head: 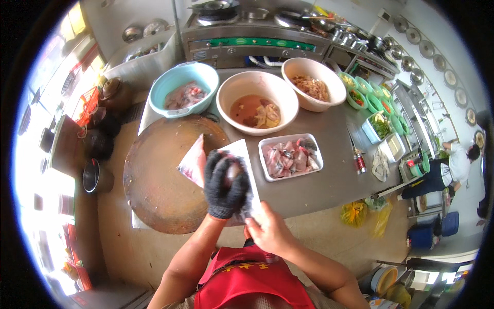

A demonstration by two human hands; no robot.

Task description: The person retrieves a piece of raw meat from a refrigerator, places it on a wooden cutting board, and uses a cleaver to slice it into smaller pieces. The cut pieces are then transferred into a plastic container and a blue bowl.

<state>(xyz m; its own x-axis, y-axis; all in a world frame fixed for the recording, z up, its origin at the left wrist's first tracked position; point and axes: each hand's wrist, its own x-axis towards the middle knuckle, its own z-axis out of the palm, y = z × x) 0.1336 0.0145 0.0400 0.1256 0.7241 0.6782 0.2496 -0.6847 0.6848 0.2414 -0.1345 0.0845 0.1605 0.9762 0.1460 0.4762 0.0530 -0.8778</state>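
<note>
My left hand (pixel 224 189) wears a dark knitted glove and is closed around a pale fish piece (pixel 234 170), against a broad cleaver blade (pixel 241 150). Bare, my right hand (pixel 272 231) grips the cleaver at its near end; the handle is mostly hidden. Beside the glove, a larger pink-and-white fish piece (pixel 194 160) extends over the round wooden chopping block (pixel 166 189). Right of the cleaver, a white rectangular tray (pixel 295 177) holds several cut fish pieces (pixel 285 156).
Behind the block stand a blue basin (pixel 160 89) of fish and two cream basins (pixel 233 90) (pixel 335 85) with meat. Knives (pixel 359 160), a crumpled glove (pixel 380 165) and green bowls (pixel 373 102) lie rightward on the steel table (pixel 328 185). A person (pixel 457 164) works far right.
</note>
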